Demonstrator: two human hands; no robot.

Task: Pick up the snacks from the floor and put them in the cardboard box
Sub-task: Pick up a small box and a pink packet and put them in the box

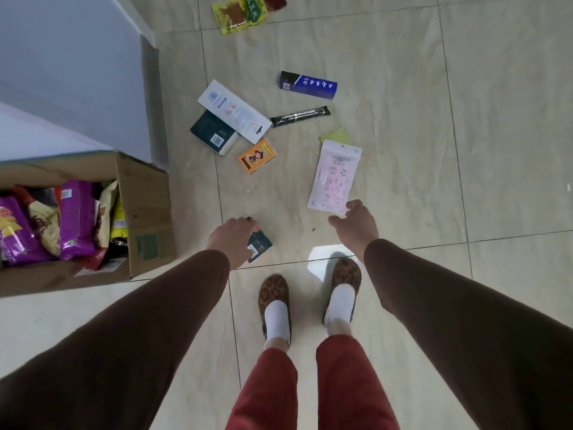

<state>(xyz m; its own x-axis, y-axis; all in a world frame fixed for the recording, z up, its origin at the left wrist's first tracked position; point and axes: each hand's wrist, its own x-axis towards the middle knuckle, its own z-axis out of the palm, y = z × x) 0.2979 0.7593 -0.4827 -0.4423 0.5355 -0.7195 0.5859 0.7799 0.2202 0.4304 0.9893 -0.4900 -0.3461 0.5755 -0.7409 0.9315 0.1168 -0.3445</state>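
Observation:
My left hand (232, 240) grips a small dark box (259, 245) just above the floor. My right hand (356, 226) reaches down with fingers spread, its tips touching the near edge of a pale pink pouch (335, 178). Further out on the tiles lie an orange carton (256, 156), a dark blue box (214, 133), a white flat pack (234, 111), a black stick pack (300, 116), a blue box (308, 85), a small green packet (336, 135) and a yellow-green bag (239, 13). The open cardboard box (145, 212) at left holds several purple and yellow snack bags.
A white wall corner (93, 88) rises behind the cardboard box at left. My feet in leopard-print slippers (274, 293) stand on the tiled floor just behind my hands. A red packet (276, 1) lies at the top edge.

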